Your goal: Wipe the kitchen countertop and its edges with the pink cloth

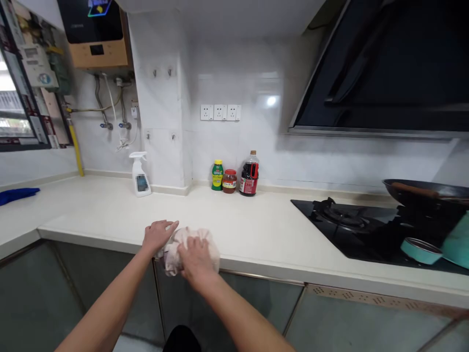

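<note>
A pale pink cloth [210,240] lies bunched at the front edge of the white countertop [252,230], with part of it hanging over the edge. My right hand [196,255] presses down on the cloth, its fingers curled into the folds. Just left of it, my left hand [158,235] rests at the counter edge with its fingers stretched out and its thumb toward the cloth. Whether the left hand touches the cloth is hard to make out. Nothing shows in its grasp.
Along the wall stand a white spray bottle [140,176], a green bottle [217,176], a red-lidded jar [229,182] and a dark sauce bottle [249,175]. At right are a gas stove [344,220], a wok [410,192] and a teal container [421,252]. A blue cloth [18,195] lies far left.
</note>
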Demonstrator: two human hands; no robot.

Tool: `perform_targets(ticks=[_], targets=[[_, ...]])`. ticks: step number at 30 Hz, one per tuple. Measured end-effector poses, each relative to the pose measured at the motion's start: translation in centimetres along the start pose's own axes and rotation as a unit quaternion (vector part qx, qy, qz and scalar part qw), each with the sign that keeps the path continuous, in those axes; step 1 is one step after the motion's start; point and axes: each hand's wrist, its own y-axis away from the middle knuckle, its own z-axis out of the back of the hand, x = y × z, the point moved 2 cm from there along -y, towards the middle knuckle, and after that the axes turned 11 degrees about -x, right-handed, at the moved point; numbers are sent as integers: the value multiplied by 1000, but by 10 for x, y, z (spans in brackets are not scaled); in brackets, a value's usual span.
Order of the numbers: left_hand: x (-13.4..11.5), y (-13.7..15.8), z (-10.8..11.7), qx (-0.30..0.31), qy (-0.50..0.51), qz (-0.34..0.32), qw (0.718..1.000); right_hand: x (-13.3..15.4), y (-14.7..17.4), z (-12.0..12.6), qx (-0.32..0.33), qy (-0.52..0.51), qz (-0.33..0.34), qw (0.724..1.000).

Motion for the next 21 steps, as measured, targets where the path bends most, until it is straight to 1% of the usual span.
perform_targets(ticks=[2, 4, 6, 8, 11, 15, 18, 21], targets=[[1, -2, 2, 1, 2, -2, 1000, 16, -17, -8, -23, -2, 21, 999], [2, -4, 3, 4, 4, -3, 1000, 21, -25, -16, -48, -1, 43, 998], [4, -6, 3, 8, -2, -2, 1000, 18, -22, -23, -71, 3, 63, 996], [6, -8, 1, 10, -15, -1, 1000, 6, -11, -29, -95, 12, 75, 993], [8, -10, -2, 13, -28, 4, 1000, -25, 16, -34, -141, 31, 78, 986], [9, -13, -3, 36, -33, 13, 999, -83, 66, -30, -227, 66, 66, 969], [8, -14, -1, 44, -37, 16, 998, -131, 108, -17, -293, 92, 65, 950], [6, -15, 2, 30, -40, 17, 999, -178, 149, 4, -332, 109, 71, 934]])
